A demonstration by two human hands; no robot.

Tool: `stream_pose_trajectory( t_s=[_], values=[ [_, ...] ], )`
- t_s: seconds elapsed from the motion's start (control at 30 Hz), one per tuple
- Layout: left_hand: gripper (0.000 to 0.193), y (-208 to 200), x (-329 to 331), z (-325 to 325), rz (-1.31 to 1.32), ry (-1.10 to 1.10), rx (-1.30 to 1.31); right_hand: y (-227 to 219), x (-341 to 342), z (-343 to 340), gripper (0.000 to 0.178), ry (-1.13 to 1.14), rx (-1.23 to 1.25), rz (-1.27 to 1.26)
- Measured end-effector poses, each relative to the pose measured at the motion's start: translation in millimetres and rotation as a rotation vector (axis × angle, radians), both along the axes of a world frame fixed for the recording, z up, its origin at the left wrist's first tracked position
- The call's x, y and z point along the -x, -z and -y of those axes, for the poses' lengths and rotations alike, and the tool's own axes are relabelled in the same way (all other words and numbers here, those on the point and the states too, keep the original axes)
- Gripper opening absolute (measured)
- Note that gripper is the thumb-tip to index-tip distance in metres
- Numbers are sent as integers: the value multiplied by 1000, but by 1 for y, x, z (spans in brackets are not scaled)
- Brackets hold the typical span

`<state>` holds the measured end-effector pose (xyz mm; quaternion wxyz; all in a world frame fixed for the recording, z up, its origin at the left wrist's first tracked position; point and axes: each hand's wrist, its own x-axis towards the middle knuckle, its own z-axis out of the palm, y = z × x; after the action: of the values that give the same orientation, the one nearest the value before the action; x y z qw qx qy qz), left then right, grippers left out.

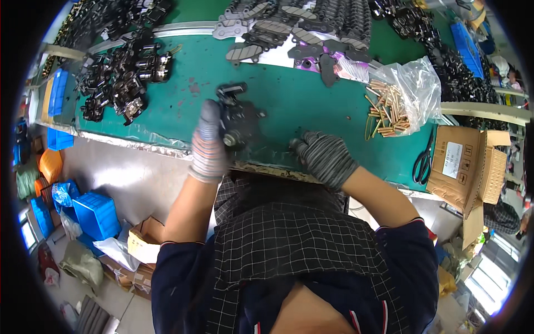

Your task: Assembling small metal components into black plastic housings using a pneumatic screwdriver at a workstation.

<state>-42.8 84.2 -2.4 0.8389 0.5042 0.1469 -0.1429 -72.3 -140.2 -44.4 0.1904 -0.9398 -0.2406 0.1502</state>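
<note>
My left hand point(208, 142), in a light striped glove, is wrapped round the side of a black brake caliper point(238, 119), holding it over the green bench near its front edge. The caliper is smeared by motion. To its right, my right hand point(328, 157), in a dark grey striped glove, lies low over the bench with its fingers curled. Whatever those fingers pinch, if anything, is too small to name. Several brake pads point(245, 53) lie beyond the hands, some on white and purple sheets. A heap of black calipers point(125, 78) rests at the left.
Brass-coloured pins point(386, 108) spill from a clear plastic bag point(417, 92) on the right. Black scissors point(424, 164) lie beside an open cardboard box point(459, 161) at the bench's right edge. Blue crates point(95, 214) stand on the floor at the left.
</note>
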Motion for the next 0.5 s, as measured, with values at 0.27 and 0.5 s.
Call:
stream_pose_trajectory(
  t_s=[0.27, 0.5],
  values=[
    [72, 22, 30, 26, -287, 34, 433, -60, -11, -18, 20, 272, -753, 74],
    [73, -5, 32, 42, -227, 192, 433, -64, -12, -23, 19, 183, -822, 363]
  ],
)
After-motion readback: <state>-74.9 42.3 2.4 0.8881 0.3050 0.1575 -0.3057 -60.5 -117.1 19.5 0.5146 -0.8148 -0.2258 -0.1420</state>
